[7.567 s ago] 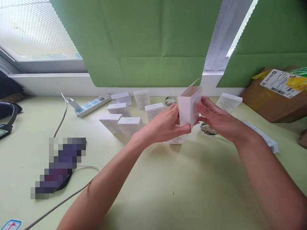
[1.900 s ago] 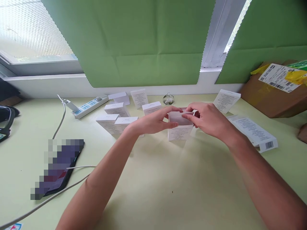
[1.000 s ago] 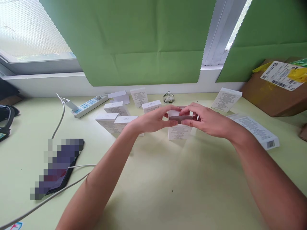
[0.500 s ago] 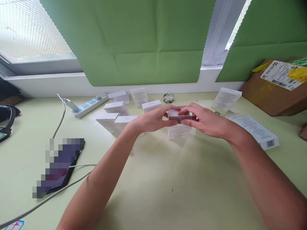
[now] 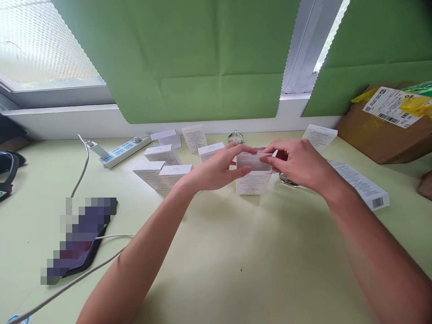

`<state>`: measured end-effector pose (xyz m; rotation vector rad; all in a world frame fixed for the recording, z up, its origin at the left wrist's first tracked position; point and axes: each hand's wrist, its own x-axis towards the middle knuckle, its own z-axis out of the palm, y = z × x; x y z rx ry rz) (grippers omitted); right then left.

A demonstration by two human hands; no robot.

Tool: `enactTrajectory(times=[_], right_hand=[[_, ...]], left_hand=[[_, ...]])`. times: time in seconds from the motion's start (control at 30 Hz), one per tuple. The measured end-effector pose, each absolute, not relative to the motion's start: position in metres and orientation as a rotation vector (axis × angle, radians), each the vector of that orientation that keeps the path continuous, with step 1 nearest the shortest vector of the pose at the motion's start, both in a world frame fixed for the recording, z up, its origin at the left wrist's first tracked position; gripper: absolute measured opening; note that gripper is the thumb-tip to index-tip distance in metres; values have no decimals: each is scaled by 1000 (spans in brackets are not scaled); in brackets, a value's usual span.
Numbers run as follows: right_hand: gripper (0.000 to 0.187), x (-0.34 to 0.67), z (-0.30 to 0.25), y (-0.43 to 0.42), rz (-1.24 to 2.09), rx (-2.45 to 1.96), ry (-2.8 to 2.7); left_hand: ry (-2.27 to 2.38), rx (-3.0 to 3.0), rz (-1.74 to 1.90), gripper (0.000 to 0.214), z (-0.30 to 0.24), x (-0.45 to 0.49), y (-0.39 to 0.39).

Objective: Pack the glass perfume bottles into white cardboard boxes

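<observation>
In front of me a small white carton point(image 5: 254, 183) with printed text stands upright, its top open. My left hand point(image 5: 214, 170) is closed about its left side, thumb at the front rim and fingers reaching to the rear flap. At the right top edge, my right hand point(image 5: 299, 161) pinches a side flap between thumb and fingers. The inside of the carton is only partly visible. Just below my right hand, partly covered by it, a round glass bottle point(image 5: 287, 180) rests on the table.
Several white cartons point(image 5: 176, 170) stand at the left, beside a power strip point(image 5: 123, 152). Another glass bottle point(image 5: 235, 137) sits behind. At the right are an upright carton point(image 5: 320, 137), a lying carton point(image 5: 359, 184) and a brown parcel point(image 5: 378, 139). A phone point(image 5: 84, 243) and cables lie at left.
My right hand has shifted right and lifted from the front flap to the right edge. The carton's front flap no longer stands up, and the glass bottle beside it shows more.
</observation>
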<state>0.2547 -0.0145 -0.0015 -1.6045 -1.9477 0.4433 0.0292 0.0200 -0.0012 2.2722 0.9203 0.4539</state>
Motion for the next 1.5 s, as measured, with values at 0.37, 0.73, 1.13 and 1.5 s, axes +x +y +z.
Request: enactTrajectory(times=[0.37,0.73,1.13,1.5], right_hand=[[18,254,-9,-10,393,-1612,-1897],[14,258,-9,-8,236,-1521,-1840],[13,257,-5,-11,279,-1531,-1832],[19,258,5,-16,160,-1496,-1771]], left_hand=[[860,2575,615,12,-7,37,16],[833,2415,589,48,-17,36,24],[859,2349,516,72,-20,35,26],[876,2278,627,110,-27,37,32]])
